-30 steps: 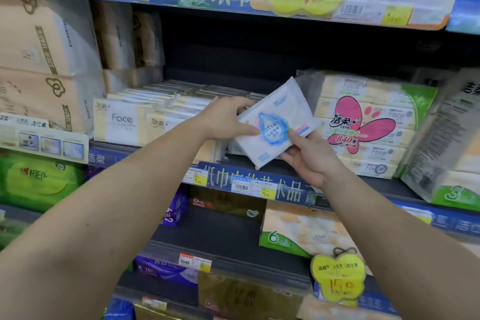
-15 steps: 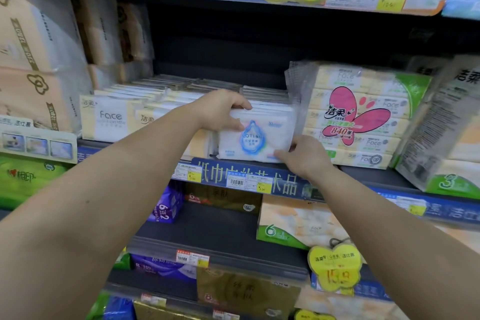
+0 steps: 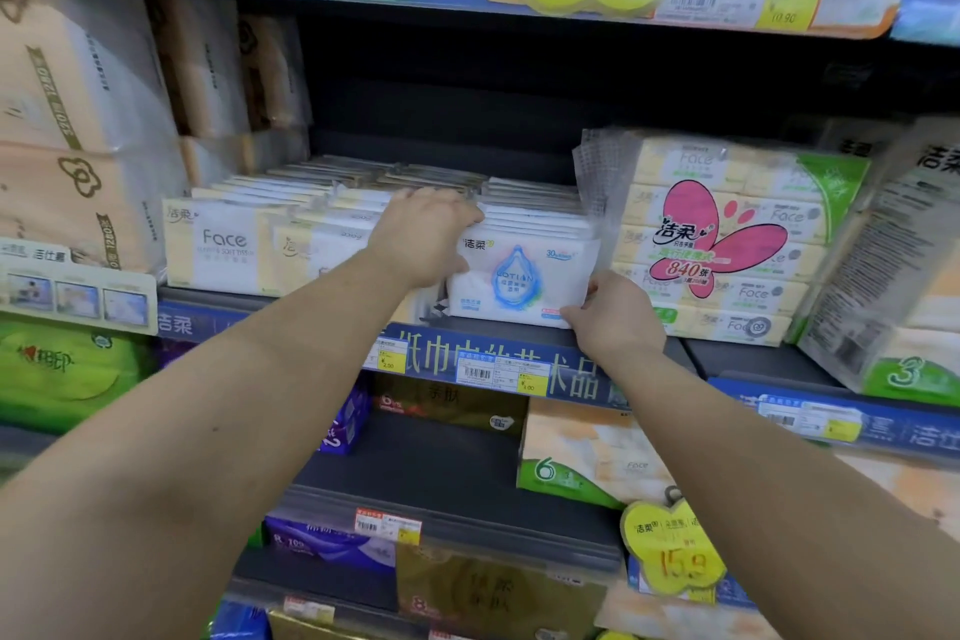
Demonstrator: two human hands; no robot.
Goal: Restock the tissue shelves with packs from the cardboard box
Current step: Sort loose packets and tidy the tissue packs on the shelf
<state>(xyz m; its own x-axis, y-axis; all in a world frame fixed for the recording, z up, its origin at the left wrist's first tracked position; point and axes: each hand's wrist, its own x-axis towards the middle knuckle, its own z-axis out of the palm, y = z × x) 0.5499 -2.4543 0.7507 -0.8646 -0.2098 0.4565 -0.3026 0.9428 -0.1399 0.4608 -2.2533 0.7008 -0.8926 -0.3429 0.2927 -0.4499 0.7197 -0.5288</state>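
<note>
Seating the lotion tissue pack well means, I judge, pushing it square against the row behind, its base flat on the shelf edge. It stands mid-frame, printed face toward the camera, long axis running left-right. The left hand lies curled over its top-left corner; the right hand pinches its lower-right corner.
</note>
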